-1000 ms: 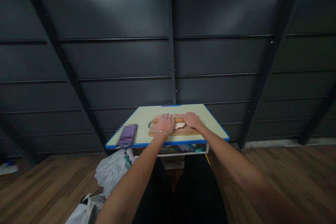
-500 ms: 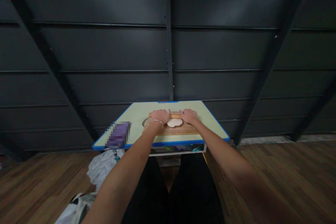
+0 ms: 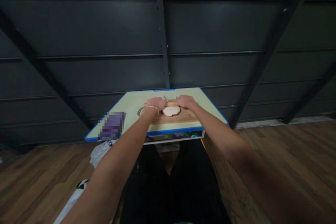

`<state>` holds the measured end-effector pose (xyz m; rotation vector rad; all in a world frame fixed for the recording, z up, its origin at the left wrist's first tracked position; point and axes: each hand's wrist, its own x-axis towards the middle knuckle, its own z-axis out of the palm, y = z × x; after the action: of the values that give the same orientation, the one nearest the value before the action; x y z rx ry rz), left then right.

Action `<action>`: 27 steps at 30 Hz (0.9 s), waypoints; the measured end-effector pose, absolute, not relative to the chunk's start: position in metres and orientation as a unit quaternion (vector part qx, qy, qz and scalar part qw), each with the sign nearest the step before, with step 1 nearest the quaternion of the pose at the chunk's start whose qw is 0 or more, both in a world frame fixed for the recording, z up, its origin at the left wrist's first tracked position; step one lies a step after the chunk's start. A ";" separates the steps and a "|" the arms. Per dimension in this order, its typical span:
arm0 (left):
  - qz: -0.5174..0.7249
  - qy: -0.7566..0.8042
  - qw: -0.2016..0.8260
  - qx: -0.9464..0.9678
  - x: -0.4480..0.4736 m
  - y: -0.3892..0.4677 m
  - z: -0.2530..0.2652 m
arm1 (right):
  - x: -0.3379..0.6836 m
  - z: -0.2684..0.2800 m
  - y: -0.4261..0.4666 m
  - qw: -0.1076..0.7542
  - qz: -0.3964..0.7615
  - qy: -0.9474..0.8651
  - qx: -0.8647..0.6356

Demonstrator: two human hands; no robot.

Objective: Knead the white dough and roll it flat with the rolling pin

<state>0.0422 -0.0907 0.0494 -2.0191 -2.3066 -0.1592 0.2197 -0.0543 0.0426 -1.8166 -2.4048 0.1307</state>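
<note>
While both hands (image 3: 155, 102) press rolling pin (image 3: 171, 104), dough (image 3: 171, 111) beneath

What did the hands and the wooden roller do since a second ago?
Both hands, left hand and right hand, pushed the rolling pin away to the far edge of the dough, so more dough shows. Both palms kept pressing on the pin. The wooden board, the table and the purple thing stayed put.

head view, forward-down, table (image 3: 131, 103) far
</note>
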 end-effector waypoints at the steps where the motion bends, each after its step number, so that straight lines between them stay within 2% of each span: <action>1: -0.046 -0.748 0.031 -0.662 0.042 -0.090 0.051 | 0.220 0.043 -0.055 0.063 0.046 -0.795 -0.601; 9: 0.015 -0.730 -0.010 -0.683 0.032 -0.077 0.061 | 0.219 0.044 -0.064 0.077 0.056 -0.791 -0.605; 27: -0.037 -0.765 0.007 -0.643 0.040 -0.090 0.057 | 0.220 0.045 -0.062 0.080 0.049 -0.790 -0.606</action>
<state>0.0398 -0.0900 0.0567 -2.0120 -2.3920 -0.1152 0.2201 -0.0621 0.0453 -1.8140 -2.3622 0.1473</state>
